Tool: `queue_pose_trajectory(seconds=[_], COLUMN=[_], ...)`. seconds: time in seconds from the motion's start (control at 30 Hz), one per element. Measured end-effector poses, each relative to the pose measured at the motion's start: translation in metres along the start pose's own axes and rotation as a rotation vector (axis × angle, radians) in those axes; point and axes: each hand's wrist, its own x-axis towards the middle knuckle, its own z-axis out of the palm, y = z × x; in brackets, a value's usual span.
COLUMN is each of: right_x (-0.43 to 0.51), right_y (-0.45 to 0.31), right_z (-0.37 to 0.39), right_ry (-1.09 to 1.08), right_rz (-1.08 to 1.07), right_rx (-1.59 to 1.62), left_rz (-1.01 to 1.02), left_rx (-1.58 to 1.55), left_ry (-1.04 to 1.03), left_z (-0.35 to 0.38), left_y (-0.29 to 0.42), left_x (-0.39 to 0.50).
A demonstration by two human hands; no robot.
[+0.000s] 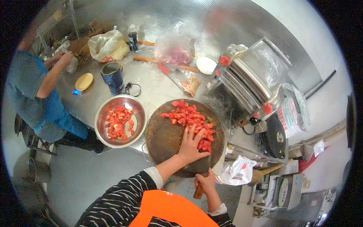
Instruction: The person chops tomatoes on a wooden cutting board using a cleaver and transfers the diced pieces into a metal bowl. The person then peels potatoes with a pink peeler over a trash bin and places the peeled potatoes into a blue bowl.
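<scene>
On the round wooden chopping block (pixel 167 142) lies a heap of chopped tomato (pixel 187 115), spread along its far and right side. My left hand (pixel 192 142) rests over the heap's near edge, fingers apart and touching the pieces. At the block's near edge, my right hand (pixel 206 181) grips the wooden handle (pixel 199 190) of a knife. Its blade is hard to make out against the dark block. Left of the block, a steel bowl (pixel 99 119) holds more tomato pieces.
A roller machine (pixel 249 79) stands at the right. Behind the block are a piece of meat (pixel 192 85), a red-handled tool (pixel 163 69) and a plastic bag (pixel 173 51). A blue appliance (pixel 112 78) and scale (pixel 84 82) stand left, near another person (pixel 42 85).
</scene>
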Motion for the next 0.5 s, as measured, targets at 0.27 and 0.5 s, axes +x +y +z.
queue_pose_trajectory(seconds=[0.27, 0.5], right_x=[-0.008, 0.000], right_y=[-0.020, -0.042], right_z=[0.035, 0.116], right_ry=[0.015, -0.205], right_rz=[-0.150, -0.069], right_rx=[-0.054, -0.160], left_rz=[0.085, -0.075], left_rx=[-0.058, 0.073], left_ry=[0.098, 0.239], left_z=[-0.040, -0.126], left_y=[0.002, -0.042], left_x=[0.017, 0.007])
